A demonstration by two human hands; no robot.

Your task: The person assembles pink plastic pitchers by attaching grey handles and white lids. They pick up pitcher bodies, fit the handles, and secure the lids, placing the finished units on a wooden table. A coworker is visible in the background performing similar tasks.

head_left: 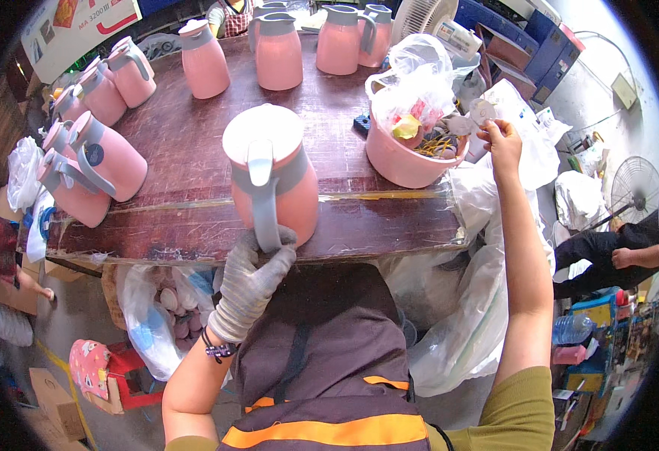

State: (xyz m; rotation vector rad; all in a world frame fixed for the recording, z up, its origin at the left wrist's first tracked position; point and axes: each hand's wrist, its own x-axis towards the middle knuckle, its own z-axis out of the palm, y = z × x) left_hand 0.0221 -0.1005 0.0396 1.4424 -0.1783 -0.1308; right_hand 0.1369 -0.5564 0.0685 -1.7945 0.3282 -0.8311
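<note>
A pink vacuum jug (pixel 299 203) with a grey collar, grey handle and white lid stands upright near the table's front edge. My left hand (pixel 250 282), in a striped grey knit glove, closes around the lower end of its handle. My bare right hand (pixel 504 146) is raised beyond the table's right end, pinching a thin, clear round disc (pixel 483 112) between thumb and fingertips. Just left of that hand is a pink bucket (pixel 401 164) filled with plastic bags, yellow bands and small grey pieces.
More pink jugs (pixel 278 60) stand along the table's far side and left end. Bags of round parts (pixel 168 308) lie below the front edge. A red stool (pixel 130 376) is at lower left. Another person (pixel 615 259) and a standing fan (pixel 634 192) are at right.
</note>
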